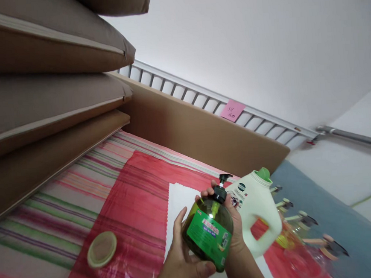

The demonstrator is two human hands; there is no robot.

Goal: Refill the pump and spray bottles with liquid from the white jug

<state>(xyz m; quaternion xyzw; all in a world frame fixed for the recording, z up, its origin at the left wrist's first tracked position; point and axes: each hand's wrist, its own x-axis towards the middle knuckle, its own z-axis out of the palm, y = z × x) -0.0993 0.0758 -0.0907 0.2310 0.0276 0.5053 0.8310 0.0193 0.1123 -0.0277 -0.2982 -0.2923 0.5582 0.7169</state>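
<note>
A green see-through pump bottle [209, 233] with a black pump top and a green label is held up, tilted, in front of me. My left hand [184, 261] grips its lower left side, with the thumb along the base. Around the back and right side wraps my right hand [235, 225], its fingertips showing by the bottle's shoulder below the pump. Just behind the right hand stands a pale green jug [259, 206] with a green cap and a big handle. Part of a white scalloped cloth [178, 208] lies beneath them.
Several clear spray bottles [302, 219] stand at the right. A round lidded tub [102, 249] sits on the red plastic sheet [135, 203] over a striped cloth [76, 188]. Stacked brown cushions [47, 94] fill the left. Behind are a brown board [184, 126] and white rail with a pink note [232, 110].
</note>
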